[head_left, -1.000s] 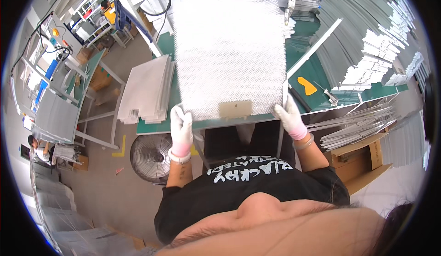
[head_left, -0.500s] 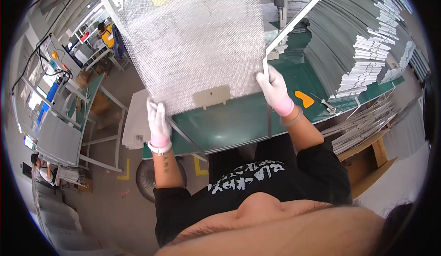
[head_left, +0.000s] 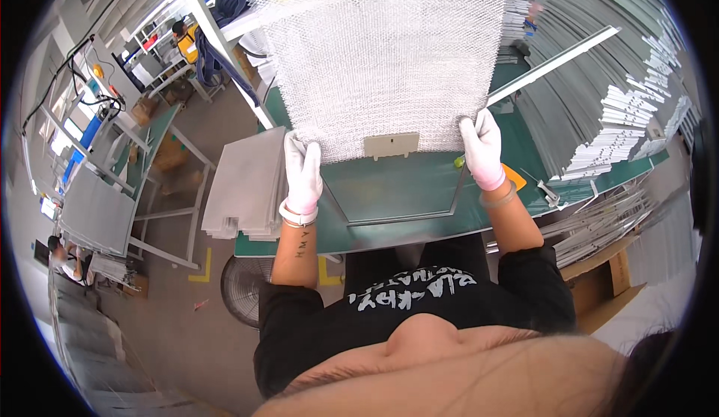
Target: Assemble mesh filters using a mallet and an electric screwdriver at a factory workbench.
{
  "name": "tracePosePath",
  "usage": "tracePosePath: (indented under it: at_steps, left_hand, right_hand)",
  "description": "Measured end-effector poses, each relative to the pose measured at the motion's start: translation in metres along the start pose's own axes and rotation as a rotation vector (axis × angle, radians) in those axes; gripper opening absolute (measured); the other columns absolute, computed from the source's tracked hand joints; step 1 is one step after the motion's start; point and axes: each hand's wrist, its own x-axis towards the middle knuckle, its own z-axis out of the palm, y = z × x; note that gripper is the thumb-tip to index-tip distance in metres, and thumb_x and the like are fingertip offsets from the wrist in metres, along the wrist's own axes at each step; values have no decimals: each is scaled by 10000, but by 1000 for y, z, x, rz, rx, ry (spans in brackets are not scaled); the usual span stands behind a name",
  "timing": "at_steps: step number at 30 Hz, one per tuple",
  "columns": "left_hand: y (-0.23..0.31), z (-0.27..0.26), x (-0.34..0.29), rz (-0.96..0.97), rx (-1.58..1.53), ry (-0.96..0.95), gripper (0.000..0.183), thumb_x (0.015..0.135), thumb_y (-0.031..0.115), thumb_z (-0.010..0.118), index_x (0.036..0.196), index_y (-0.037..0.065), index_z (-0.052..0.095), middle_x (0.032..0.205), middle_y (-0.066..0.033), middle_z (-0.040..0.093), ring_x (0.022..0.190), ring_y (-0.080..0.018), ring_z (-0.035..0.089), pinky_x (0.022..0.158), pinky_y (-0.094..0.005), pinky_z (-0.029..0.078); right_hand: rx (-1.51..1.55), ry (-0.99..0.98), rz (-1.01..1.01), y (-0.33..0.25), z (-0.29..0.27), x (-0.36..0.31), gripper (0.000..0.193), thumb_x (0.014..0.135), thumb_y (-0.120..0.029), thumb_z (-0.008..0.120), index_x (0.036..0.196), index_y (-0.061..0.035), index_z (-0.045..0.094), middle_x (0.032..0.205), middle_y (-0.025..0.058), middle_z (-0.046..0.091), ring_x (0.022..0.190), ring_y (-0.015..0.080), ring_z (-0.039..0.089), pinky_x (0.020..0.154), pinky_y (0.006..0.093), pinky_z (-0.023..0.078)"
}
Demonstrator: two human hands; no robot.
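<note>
A silvery metal mesh sheet (head_left: pixel 389 65) spans the space between the person's hands above a green-topped workbench (head_left: pixel 397 189), its far edge running out of view. The left hand (head_left: pixel 303 174), gloved in white with a pink cuff, has thumb and fingers closed on the sheet's near left corner. The right hand (head_left: pixel 483 147), gloved alike, pinches the near right corner, fingers bent around the edge. A beige plate (head_left: pixel 392 145) with a small dark slot sits at the middle of the sheet's near edge. Just below, a thin rectangular frame (head_left: pixel 401 220) shows against the green top; whether the sheet touches it cannot be told. Left of the left hand lies a stack of pale grey panels (head_left: pixel 243 181). An orange scraper (head_left: pixel 514 178) peeks out beside the right wrist, near a slim metal-tipped hand tool (head_left: pixel 549 194)
</note>
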Motion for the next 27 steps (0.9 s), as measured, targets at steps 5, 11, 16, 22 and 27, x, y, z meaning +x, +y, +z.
tracePosePath:
  at_steps: [5, 11, 16, 22, 27]
  left_hand:
    - [5, 2, -4, -109, -43, 34, 352, 956, 3, 509, 1298, -67, 461, 991, 1, 501, 817, -44, 422, 737, -204, 406]
    - [-42, -14, -32, -120, 81, -33, 442, 948, 23, 516, 1371, -61, 420, 1202, -68, 575, 1023, -107, 542, 915, -264, 436]
    - [-69, -28, -68, -87, 119, -90, 384, 970, 84, 532, 1328, -30, 451, 1055, -13, 556, 833, -69, 488, 747, -234, 440]
    - [-7, -41, -11, -180, 52, -411, 310, 936, 48, 578, 1237, -7, 530, 1038, 10, 600, 855, -52, 516, 765, -223, 437]
    - [9, -13, 7, -100, -80, -156, 213, 939, -32, 517, 1143, -26, 576, 941, 47, 595, 737, -4, 438, 677, -166, 364]
  right_hand:
    - [-33, -61, -23, 4, -8, -5, 204, 962, 11, 526, 1162, 33, 558, 1020, 9, 620, 862, 24, 504, 783, 189, 415]
    - [-141, -60, -53, 18, -11, -21, 316, 934, -22, 528, 1236, 71, 528, 1120, 88, 652, 1020, 128, 589, 925, 292, 461]
    - [-434, -117, -68, 35, -30, -52, 335, 895, -49, 549, 1206, 73, 540, 1013, 144, 664, 919, 195, 639, 861, 318, 493]
    - [-90, -192, -58, -18, -23, -13, 283, 896, -45, 551, 1166, 40, 560, 980, 62, 604, 886, 123, 568, 831, 309, 477]
    - [-254, -106, 144, -19, -17, 4, 198, 942, -62, 600, 1117, 18, 557, 888, -6, 625, 781, 43, 538, 719, 214, 443]
